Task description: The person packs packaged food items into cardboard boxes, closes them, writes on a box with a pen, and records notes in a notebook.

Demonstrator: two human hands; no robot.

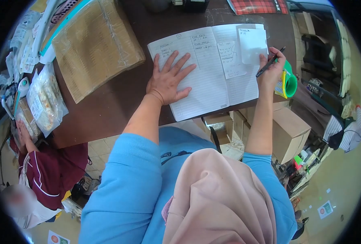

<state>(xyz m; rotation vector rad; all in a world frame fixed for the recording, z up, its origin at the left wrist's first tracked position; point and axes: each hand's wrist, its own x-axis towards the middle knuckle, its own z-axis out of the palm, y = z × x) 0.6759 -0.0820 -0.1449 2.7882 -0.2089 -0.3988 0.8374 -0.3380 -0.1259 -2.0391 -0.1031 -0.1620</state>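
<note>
An open lined notebook (pixel 205 91) with handwriting lies on the dark brown table (pixel 103 116). My left hand (pixel 170 79) rests flat on its left page, fingers spread. At the right page's edge, my right hand (pixel 271 70) holds a black pen (pixel 266 67) between thumb and fingers, the thumb near the lower edge of a small white notepad (pixel 252 45). That pad lies on the upper right page. Beside it, a written paper slip (pixel 231 61) sits near the notebook's middle. A green roll with a yellow label (pixel 289 84) is just right of my right wrist.
A large brown cardboard package (pixel 97 49) lies at the upper left, with clear plastic packets (pixel 45 97) beside it. Another person in a maroon top (pixel 58 173) is at the left, one hand on a packet. Cardboard boxes (pixel 290 132) stand below the table's right side.
</note>
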